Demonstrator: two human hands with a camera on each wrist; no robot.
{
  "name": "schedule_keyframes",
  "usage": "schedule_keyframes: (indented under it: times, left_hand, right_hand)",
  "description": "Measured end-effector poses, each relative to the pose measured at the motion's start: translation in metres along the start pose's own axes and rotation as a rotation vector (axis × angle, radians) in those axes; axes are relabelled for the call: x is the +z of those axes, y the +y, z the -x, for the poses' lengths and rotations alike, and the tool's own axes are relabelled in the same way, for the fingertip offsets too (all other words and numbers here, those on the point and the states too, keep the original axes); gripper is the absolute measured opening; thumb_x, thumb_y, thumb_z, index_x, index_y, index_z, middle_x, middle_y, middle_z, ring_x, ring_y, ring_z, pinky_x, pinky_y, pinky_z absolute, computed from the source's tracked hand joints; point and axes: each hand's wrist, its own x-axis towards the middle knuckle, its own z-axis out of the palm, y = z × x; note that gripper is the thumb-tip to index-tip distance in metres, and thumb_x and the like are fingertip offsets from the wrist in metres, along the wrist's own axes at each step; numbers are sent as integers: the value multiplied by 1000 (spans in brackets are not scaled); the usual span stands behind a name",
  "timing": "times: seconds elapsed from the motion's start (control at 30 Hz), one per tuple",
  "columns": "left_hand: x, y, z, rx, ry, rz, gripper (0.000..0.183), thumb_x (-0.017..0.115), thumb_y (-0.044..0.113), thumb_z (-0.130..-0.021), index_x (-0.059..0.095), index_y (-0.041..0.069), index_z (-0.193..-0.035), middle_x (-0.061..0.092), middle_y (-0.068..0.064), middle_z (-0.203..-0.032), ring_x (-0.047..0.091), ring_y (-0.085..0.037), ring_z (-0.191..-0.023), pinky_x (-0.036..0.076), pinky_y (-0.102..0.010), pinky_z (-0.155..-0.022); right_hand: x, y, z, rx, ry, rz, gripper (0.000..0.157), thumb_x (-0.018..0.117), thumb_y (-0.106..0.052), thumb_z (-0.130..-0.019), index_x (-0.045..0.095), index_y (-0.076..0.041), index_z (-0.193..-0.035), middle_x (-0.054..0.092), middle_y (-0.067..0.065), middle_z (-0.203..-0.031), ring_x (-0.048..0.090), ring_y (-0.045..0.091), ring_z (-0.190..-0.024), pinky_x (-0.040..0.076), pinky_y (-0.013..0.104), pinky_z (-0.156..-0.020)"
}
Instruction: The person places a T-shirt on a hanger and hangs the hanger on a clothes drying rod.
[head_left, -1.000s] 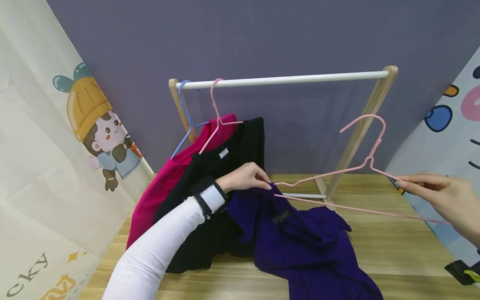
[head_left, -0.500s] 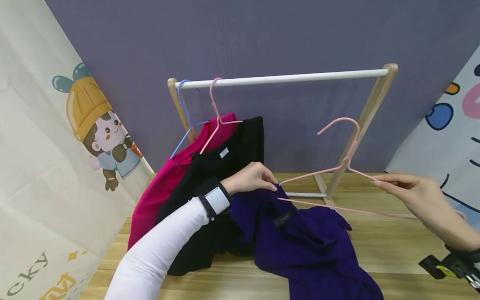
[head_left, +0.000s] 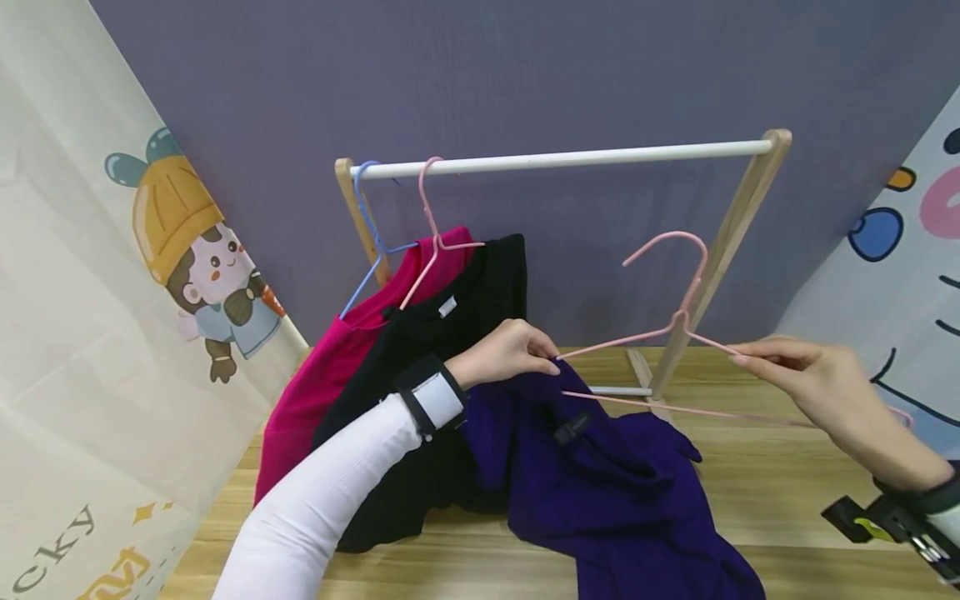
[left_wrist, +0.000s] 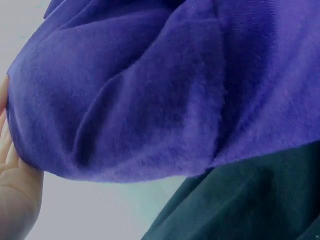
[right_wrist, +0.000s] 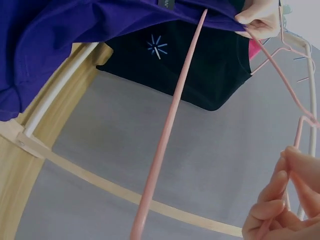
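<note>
In the head view, my left hand (head_left: 504,354) pinches the neckline edge of a dark purple garment (head_left: 630,500), which droops over the wooden table with its small dark label showing. My right hand (head_left: 813,379) holds a pink hanger (head_left: 681,317) by its right sloping arm, hook upward. The hanger's left end passes into the garment's neck opening beside my left fingertips, and cloth hides that tip. From the right wrist, the hanger's lower bar (right_wrist: 172,112) runs into the purple cloth (right_wrist: 55,45). Purple fabric (left_wrist: 130,105) fills most of the left wrist view.
A wooden rack with a white rail (head_left: 570,158) stands behind. On its left end hang a magenta garment (head_left: 300,425) on a blue hanger (head_left: 380,248) and a black garment (head_left: 420,392) on a pink hanger (head_left: 437,242). Printed curtains flank both sides.
My right hand and the pink hanger have moved left, sliding the hanger's left end further into the purple garment. My left hand has shifted slightly right, still pinching the cloth.
</note>
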Motion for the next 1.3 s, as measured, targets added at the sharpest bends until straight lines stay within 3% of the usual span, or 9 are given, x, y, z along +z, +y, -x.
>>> schedule_keyframes:
  times: [0.1,0.2,0.33,0.53,0.77,0.93,1.07,1.2,1.3]
  left_hand:
    - [0,3,-2,18,-3,15,9,68,12,-75,67,6,-82,68,-7,-80,57,0,-68,47,-18,-63]
    - [1,6,-4,29,-4,18,10,67,12,-75,67,6,-83,68,-7,-80,57,0,-68,47,-18,-63]
    - [3,9,-7,31,-18,10,10,67,12,-76,67,5,-83,68,-8,-80,57,0,-69,47,-17,-64]
    - [4,12,-9,25,-32,-8,10,67,11,-76,66,5,-84,68,-8,-82,57,-1,-70,48,-18,-65]
    - [8,15,-14,30,-18,-30,10,66,12,-76,66,5,-84,68,-7,-81,57,-2,-70,47,-18,-66]
    - [10,16,-17,10,-1,-33,11,66,13,-77,67,6,-85,68,-7,-81,57,-1,-70,47,-18,-65]
    - [9,15,-18,-20,22,-32,13,65,15,-78,66,6,-88,68,-7,-84,57,-2,-73,47,-18,-66]
    - [6,13,-18,-50,53,-17,13,65,14,-78,65,6,-89,68,-7,-85,58,-3,-74,46,-19,-68]
    - [4,11,-19,-50,67,-7,14,64,13,-79,65,6,-90,68,-8,-84,58,-2,-73,46,-19,-68]
  right_hand:
    - [2,-1,-2,-75,-6,-19,17,61,-20,-82,66,-10,-96,56,-24,-80,46,7,-62,33,16,-51]
    - [9,-1,-5,-174,15,-55,13,64,-11,-79,67,-7,-91,57,-21,-76,43,7,-55,29,19,-44]
    - [18,-3,-9,-246,29,-63,10,66,-7,-76,67,-5,-85,56,-21,-70,37,8,-50,24,26,-38]
    - [26,-8,-15,-292,-24,-26,6,66,-7,-75,67,-8,-82,57,-11,-66,32,8,-45,23,28,-35]
    - [34,-14,-19,-266,-141,22,9,63,-13,-79,67,-9,-87,58,0,-67,28,7,-44,25,26,-36]
    - [38,-19,-21,-295,-147,44,9,63,-9,-78,67,-5,-86,62,5,-71,37,7,-47,32,27,-39]
    - [40,-30,-16,-378,-46,144,16,65,-5,-75,65,-4,-91,61,7,-77,53,17,-63,44,35,-48]
    - [48,-41,-6,-557,94,211,31,71,-1,-64,63,-3,-94,60,14,-84,55,29,-73,45,44,-55]
    - [56,-43,3,-645,13,214,33,72,-1,-62,62,-4,-94,62,14,-89,56,30,-78,48,47,-60]
